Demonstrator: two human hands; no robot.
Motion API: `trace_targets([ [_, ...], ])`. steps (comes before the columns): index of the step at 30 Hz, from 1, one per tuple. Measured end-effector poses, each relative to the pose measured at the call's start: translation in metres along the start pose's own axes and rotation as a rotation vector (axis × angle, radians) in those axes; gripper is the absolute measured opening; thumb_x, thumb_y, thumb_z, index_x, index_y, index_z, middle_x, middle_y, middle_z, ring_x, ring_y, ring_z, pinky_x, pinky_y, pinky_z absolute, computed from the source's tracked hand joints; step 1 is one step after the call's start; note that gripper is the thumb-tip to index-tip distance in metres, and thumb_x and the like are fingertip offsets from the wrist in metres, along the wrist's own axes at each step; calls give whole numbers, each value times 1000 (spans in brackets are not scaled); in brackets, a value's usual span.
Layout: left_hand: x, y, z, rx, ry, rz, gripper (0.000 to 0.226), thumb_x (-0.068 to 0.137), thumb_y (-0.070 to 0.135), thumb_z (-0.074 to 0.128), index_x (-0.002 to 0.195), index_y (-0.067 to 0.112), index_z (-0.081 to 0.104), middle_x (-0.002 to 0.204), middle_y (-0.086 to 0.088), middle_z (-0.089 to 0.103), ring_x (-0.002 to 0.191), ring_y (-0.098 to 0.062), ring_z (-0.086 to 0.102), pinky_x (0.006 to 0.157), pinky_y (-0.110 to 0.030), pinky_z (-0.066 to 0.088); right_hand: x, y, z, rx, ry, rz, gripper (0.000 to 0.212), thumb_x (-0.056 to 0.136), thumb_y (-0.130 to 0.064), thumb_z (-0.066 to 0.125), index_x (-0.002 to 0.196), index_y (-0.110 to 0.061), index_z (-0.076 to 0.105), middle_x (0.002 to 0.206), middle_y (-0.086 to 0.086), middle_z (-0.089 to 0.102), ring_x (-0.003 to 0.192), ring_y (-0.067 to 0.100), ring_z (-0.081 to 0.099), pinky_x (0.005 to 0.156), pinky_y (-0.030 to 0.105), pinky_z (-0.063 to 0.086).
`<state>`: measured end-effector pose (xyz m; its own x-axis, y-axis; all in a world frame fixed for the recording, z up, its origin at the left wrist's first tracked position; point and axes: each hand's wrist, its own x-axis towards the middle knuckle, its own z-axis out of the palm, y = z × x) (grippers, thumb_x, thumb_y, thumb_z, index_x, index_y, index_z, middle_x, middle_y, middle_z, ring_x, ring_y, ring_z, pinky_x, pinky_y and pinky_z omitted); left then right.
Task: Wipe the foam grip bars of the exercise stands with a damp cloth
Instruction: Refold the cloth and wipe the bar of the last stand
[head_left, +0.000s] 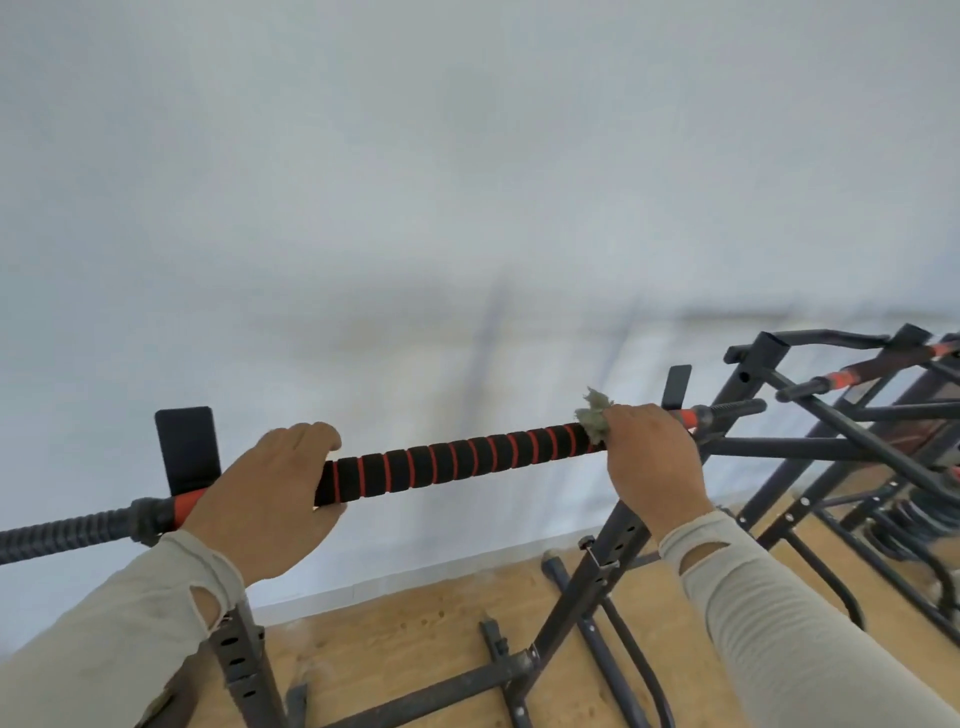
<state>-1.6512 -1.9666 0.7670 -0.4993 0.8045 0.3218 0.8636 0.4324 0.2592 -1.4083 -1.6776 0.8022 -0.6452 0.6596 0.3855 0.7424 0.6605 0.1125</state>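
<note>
Sleeves (779, 613) nearest; cloth (595, 415) mostly hidden under right hand (652, 457).

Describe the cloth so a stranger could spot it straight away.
Find the black foam grip bar with orange rings, lying across the nearest stand. At its right end the right hand grips it; the cloth is the frayed grey-green wad sticking out beside those fingers.

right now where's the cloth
In the head view the cloth is right of centre, bunched under the right hand at the right end of the foam grip bar; the left hand grips the bar's opposite end.
</note>
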Motion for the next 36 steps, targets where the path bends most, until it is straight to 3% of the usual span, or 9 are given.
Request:
trace_targets([
  [5, -1, 6, -9, 58, -70, 83, 25, 89, 43, 64, 101, 33, 45, 84, 16, 51, 76, -6, 51, 73, -27, 45, 14, 16, 1, 7, -16, 161, 18, 86, 4, 52, 96, -8, 62, 76, 2, 53, 81, 25, 60, 61, 32, 44],
  [9, 2, 6, -17, 74, -210, 67, 14, 98, 49, 48, 103, 37, 43, 85, 14, 55, 75, -5, 54, 68, -22, 41, 5, -12, 0, 230, 28, 159, 12, 92, -1, 52, 94, -10, 59, 84, 3, 65, 82, 26, 66, 63, 30, 44],
  [13, 8, 3, -14, 24, -282, 39, 11, 99, 49, 46, 101, 38, 45, 92, 15, 50, 83, -6, 51, 74, -24, 43, -25, -71, -3, 349, 142, 4, 11, 97, -12, 59, 87, -17, 59, 76, -3, 61, 70, 16, 61, 70, 31, 57],
  [17, 5, 1, -4, 198, -237, 73, 40, 88, 63, 53, 111, 35, 40, 104, 12, 43, 93, -11, 48, 86, -30, 44, -50, -162, -5, 563, 419, -325, 15, 90, -1, 67, 89, -16, 69, 78, -2, 68, 79, 18, 64, 91, 29, 50],
  [20, 3, 2, 0, 105, -136, 49, 37, 85, 47, 65, 106, 30, 40, 95, 11, 51, 86, -15, 54, 75, -32, 46, -65, -212, -3, 653, 331, -503, 18, 86, -1, 55, 91, -10, 70, 91, 5, 74, 101, 23, 65, 112, 31, 40],
  [24, 5, 5, -8, 57, -140, -26, 28, 89, 39, 62, 97, 29, 37, 78, 9, 55, 65, -9, 55, 55, -27, 42, -59, -184, 5, 568, 329, -555, 18, 90, -1, 58, 100, -11, 69, 108, 5, 75, 112, 24, 63, 107, 36, 45],
  [30, 3, 1, -18, 22, -292, 16, 18, 93, 49, 55, 96, 38, 42, 79, 11, 61, 69, -7, 60, 68, -26, 51, -31, -72, 9, 285, 214, -246, 18, 81, 1, 66, 92, -13, 65, 87, 1, 70, 85, 21, 64, 80, 34, 56],
  [33, 5, 2, -20, -12, -316, 30, 14, 94, 49, 54, 94, 39, 44, 83, 11, 60, 74, -6, 59, 71, -26, 50, -15, -17, 3, 146, 30, -10, 19, 90, 0, 56, 101, -13, 63, 91, 3, 67, 91, 22, 65, 78, 30, 53],
  [36, 6, 1, -20, 1, -291, 58, 12, 93, 53, 53, 99, 45, 47, 98, 19, 48, 92, -3, 51, 85, -25, 46, -1, 19, 0, 75, -31, 174, 17, 92, 1, 50, 100, -10, 60, 76, 0, 52, 75, 21, 58, 61, 29, 45],
])
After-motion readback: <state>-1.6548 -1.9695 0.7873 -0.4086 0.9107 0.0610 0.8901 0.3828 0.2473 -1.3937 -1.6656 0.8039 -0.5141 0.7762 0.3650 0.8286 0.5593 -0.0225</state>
